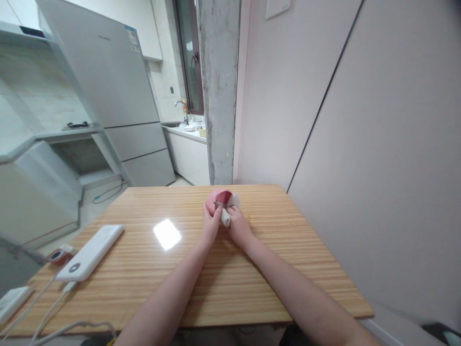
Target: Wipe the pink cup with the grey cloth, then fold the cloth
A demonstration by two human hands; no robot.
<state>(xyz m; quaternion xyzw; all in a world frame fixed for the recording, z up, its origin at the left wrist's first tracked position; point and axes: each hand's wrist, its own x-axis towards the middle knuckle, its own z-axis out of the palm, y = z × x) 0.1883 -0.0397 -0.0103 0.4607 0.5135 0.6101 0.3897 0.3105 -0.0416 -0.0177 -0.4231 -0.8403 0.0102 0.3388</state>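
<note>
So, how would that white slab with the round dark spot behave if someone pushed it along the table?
The white slab is probably stiff, as its long edges look straight. It seems unlikely to roll or tip, lying on its broad side on the wooden table. The white cable, apparently plugged into its near end, may drag along or tug back.

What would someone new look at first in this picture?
Probably the pink thing held in the left hand near the far edge of the table, with a whitish cloth in the right hand. Then maybe the bright patch of light on the table, left of the hands, and the big grey fridge beyond.
</note>
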